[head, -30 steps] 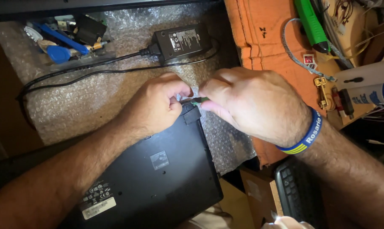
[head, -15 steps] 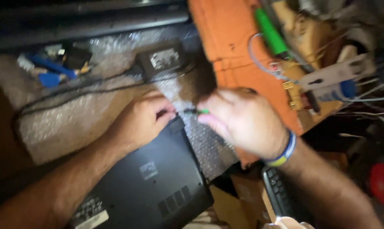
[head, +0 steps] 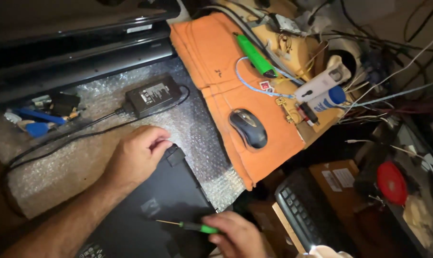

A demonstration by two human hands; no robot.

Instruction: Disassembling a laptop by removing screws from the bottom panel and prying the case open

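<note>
- The left hand (head: 137, 155) rests on the top edge of the black laptop (head: 154, 215), fingers (head: 160, 145) curled loosely beside its small black hinge block (head: 175, 155), grasping nothing.
- The right hand (head: 238, 235) sits at the laptop's lower right corner, fingers clenched around a green-handled screwdriver (head: 187, 226) whose thin shaft points left over the laptop.
- The laptop lies on bubble wrap (head: 82, 162) covering the counter.
- A black power adapter (head: 153, 95) sits on the wrap near the far edge.
- A grey mouse (head: 248, 128) lies on the orange cloth (head: 216, 62) to the right.
</note>
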